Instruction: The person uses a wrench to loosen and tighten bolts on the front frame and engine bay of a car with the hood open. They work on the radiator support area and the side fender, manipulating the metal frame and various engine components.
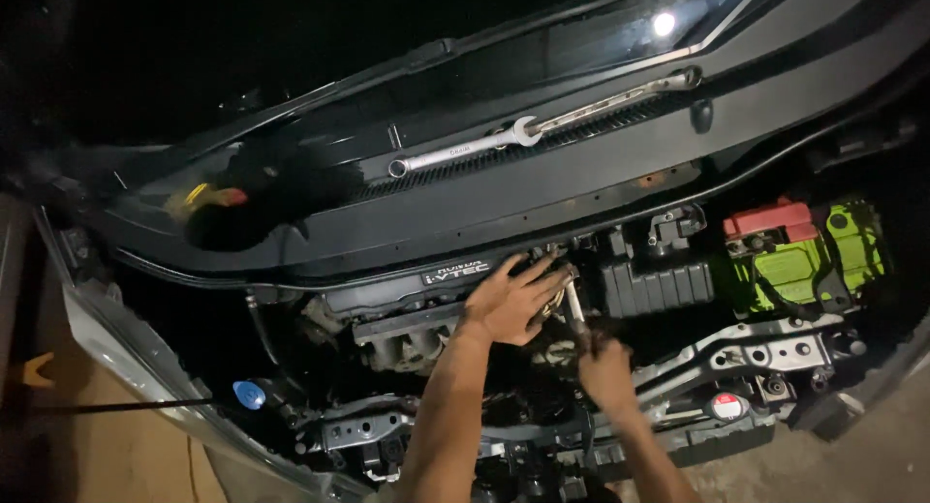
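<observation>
I look down into a car's open engine bay at night. My left hand (511, 298) rests with fingers spread on the top of the engine (407, 329), near its centre. Just to its right, my right hand (606, 369) is closed around the handle of a metal ratchet tool (575, 307) that points up towards my left fingers. The tool's head is partly hidden behind my left hand.
Two long metal wrenches (528, 131) lie end to end on the black cowl below the windscreen. A battery with a red and green cover (799, 256) sits at the right. A blue cap (249, 395) is low on the left, a red-ringed cap (728, 405) low on the right.
</observation>
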